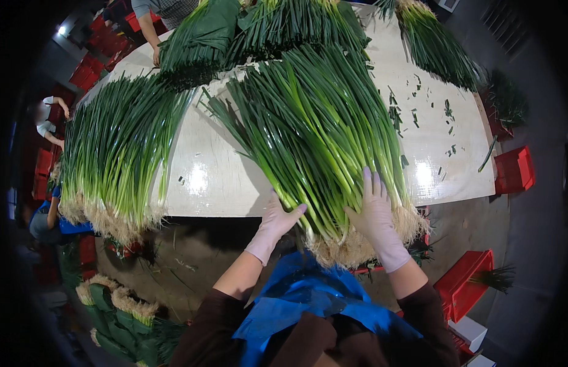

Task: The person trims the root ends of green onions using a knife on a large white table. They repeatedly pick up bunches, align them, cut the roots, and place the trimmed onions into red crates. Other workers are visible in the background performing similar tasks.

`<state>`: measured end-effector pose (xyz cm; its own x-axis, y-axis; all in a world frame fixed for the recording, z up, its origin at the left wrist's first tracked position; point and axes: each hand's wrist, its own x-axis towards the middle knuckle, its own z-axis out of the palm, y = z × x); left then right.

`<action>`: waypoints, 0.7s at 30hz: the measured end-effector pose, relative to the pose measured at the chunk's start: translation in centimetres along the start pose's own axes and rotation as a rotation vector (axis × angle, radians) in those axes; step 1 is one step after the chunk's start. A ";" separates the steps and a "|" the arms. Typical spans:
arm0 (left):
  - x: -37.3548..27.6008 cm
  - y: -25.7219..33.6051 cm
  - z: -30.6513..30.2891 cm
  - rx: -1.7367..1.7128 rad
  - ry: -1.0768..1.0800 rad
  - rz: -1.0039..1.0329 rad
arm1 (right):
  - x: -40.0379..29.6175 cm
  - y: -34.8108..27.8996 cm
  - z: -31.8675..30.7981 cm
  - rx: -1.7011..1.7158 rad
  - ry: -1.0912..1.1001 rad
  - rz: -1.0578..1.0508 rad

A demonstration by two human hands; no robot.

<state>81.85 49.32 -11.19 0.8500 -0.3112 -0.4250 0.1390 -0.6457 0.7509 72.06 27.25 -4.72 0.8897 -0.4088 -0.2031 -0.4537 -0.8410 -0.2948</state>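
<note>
A large pile of green onions [311, 151] lies on the white table [220, 174] before me, its roots hanging over the near edge. My left hand [279, 222], in a pale glove, rests against the left side of the stalks near the roots, thumb over them. My right hand [373, 218], gloved alike, lies flat on the stalks at the right with fingers spread. Neither hand is closed around the stalks. Another pile of green onions [121, 151] is at the left, roots towards me.
Leafy bundles [197, 41] with dark green wraps lie at the back, beside a co-worker's hand [156, 56]. Another bunch [435, 46] is at the far right. Red crates [514, 170] stand beyond the table's right edge; wrapped bundles [121, 321] lie at lower left.
</note>
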 end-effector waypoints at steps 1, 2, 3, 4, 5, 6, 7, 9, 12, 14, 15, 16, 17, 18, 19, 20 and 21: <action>0.7 -0.6 0.4 -0.037 0.125 0.014 | 0.0 -0.1 0.1 -0.003 -0.001 0.006; 1.8 -1.2 0.1 -0.165 0.127 0.040 | 0.0 -0.1 0.1 -0.007 -0.001 0.012; 2.5 -0.3 0.3 -0.218 0.177 -0.020 | 0.0 -0.1 0.2 -0.011 -0.001 0.024; 3.0 0.7 0.7 -0.248 0.227 -0.018 | 0.0 0.0 0.4 -0.011 0.016 0.023; 3.3 1.9 1.1 -0.278 0.277 -0.016 | 0.0 0.1 0.5 0.001 0.026 0.027; 4.4 0.7 2.5 -0.261 0.301 -0.007 | 0.1 0.1 0.7 0.015 0.033 0.020; 5.0 1.2 3.1 -0.243 0.319 0.004 | 0.2 0.3 0.8 0.030 0.040 0.017; 5.6 1.8 4.0 -0.238 0.272 -0.010 | 0.4 1.0 1.0 0.086 0.077 -0.005; 7.6 1.2 5.6 -0.091 0.281 -0.005 | 1.1 2.5 1.2 0.161 0.099 -0.030; 7.3 4.9 5.0 -0.135 0.187 -0.051 | 1.6 3.7 1.4 0.162 0.134 -0.029; 7.8 5.4 5.2 -0.090 0.189 -0.045 | 1.8 3.9 1.4 0.157 0.142 -0.011; 8.5 6.0 5.3 -0.120 0.167 0.004 | 2.1 4.2 1.4 0.133 0.156 0.016; 9.3 6.7 5.4 -0.061 0.128 -0.035 | 2.6 4.4 1.3 0.109 0.169 0.043; 10.3 7.6 5.3 -0.047 0.090 -0.032 | 2.8 4.8 0.9 0.137 0.212 0.033; 11.0 8.2 5.4 -0.039 0.050 -0.034 | 3.0 5.1 0.4 0.158 0.250 0.022; 11.1 8.7 5.0 -0.051 0.015 -0.061 | 3.3 5.4 0.5 0.159 0.260 0.039; 11.3 8.9 4.3 -0.064 -0.016 -0.080 | 3.6 5.4 0.7 0.154 0.255 0.052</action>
<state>90.50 37.08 -11.47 0.8269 -0.2714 -0.4925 0.2389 -0.6234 0.7445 72.74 21.47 -7.68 0.8401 -0.5422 0.0133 -0.4841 -0.7607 -0.4324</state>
